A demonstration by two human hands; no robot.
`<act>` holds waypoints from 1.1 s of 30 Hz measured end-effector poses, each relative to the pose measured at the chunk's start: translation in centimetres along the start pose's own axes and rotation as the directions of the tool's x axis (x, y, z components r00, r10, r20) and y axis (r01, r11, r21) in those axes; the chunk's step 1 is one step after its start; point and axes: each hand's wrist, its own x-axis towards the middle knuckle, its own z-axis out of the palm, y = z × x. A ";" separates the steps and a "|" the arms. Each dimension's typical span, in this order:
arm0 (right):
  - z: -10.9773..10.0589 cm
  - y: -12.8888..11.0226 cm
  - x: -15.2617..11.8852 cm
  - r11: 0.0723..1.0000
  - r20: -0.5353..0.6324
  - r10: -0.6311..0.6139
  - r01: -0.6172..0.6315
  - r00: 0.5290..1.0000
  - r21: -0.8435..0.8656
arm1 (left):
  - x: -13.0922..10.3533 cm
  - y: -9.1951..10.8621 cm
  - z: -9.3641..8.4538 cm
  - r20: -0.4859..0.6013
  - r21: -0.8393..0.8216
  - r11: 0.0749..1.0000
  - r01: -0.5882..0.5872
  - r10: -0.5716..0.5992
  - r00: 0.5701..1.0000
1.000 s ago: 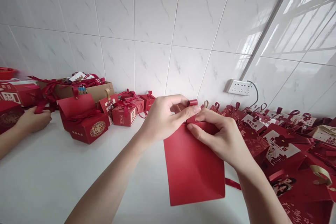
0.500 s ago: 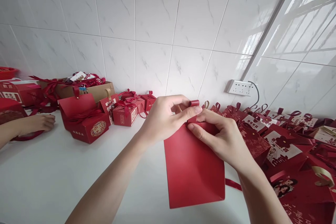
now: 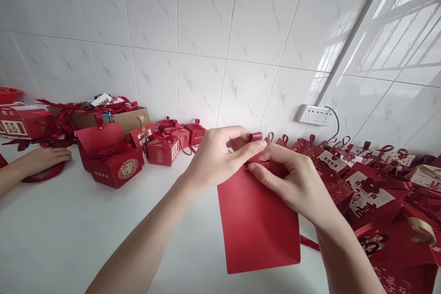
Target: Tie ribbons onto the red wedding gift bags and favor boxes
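A plain red gift box [image 3: 260, 220] hangs in front of me over the white table, its broad smooth face toward me. At its top edge a short dark red strap [image 3: 255, 136] curls into a loop. My left hand [image 3: 217, 156] is closed, pinching this strap between thumb and fingers. Close beside it, my right hand [image 3: 292, 174] grips the box's top edge, thumb on the near face and fingers behind. My fingers cover the spot where strap and box meet. A red ribbon [image 3: 309, 242] sticks out from behind the box at the right.
Many finished-looking red gift boxes [image 3: 372, 188] crowd the right side. A bow-tied box [image 3: 113, 161] and smaller boxes [image 3: 163, 150] stand left. Another person's hand [image 3: 48, 158] rests on a ribbon at far left. A cardboard carton [image 3: 132, 119] holds ribbons; a socket strip [image 3: 313, 115] is on the wall.
The gift box has shifted slightly right, and less of the strap shows between my hands. At far left, the other person's fingers have stretched out flatter over the ribbon.
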 end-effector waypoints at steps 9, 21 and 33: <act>-0.4 0.4 -0.1 0.988 0.016 0.030 -0.032 0.999 0.148 | 0.2 -0.5 -0.7 0.069 -0.144 0.982 0.121 -0.112 0.991; -0.1 2.7 0.3 0.734 -0.067 0.104 -0.031 0.992 0.679 | 0.0 -0.8 -0.4 0.655 -0.163 0.888 0.430 -0.229 0.720; -1.8 1.4 0.0 0.762 -0.110 0.372 -0.236 0.922 0.602 | 0.4 0.9 -0.6 0.419 -0.177 0.950 0.257 -0.164 0.893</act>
